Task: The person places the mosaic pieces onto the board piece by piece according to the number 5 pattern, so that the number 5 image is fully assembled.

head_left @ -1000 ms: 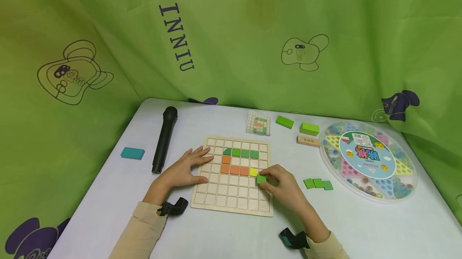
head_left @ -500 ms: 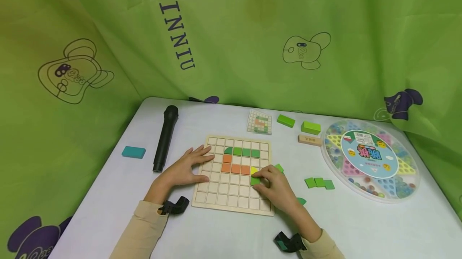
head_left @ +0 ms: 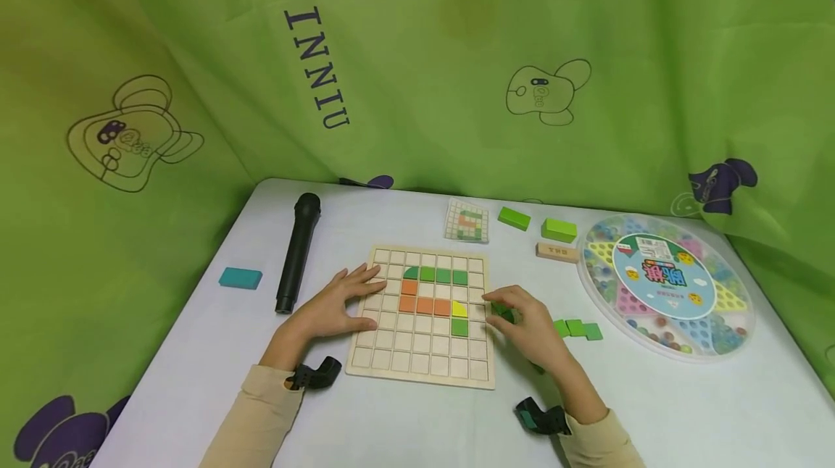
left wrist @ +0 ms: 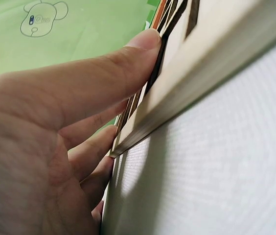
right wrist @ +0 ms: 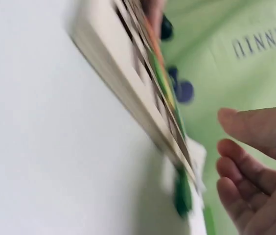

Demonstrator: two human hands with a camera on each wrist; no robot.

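A wooden grid board (head_left: 402,361) lies on the table. My left hand (head_left: 335,301) rests on its left edge with fingers spread; in the left wrist view the thumb (left wrist: 140,41) lies over the rim. Set in the grid are a top row of green tiles (head_left: 443,276), several orange tiles (head_left: 425,306), a yellow rounded tile (head_left: 459,308) and a green square tile (head_left: 459,327) below it. Just off the board's right edge hovers my right hand (head_left: 531,323), thumb and fingers apart, nothing between them. Loose green tiles (head_left: 501,311) lie partly hidden beneath it.
A pattern card (head_left: 467,220) lies behind the board. Green blocks (head_left: 559,230), a wooden block (head_left: 557,252) and a round marble game box (head_left: 665,287) stand to the right, with green tiles (head_left: 575,328) before the box. A black microphone (head_left: 298,254) and teal block (head_left: 240,278) lie left.
My right hand has set the green square tile into the cell under the yellow tile, let it go and moved right, off the grid. The left hand has stayed in place.
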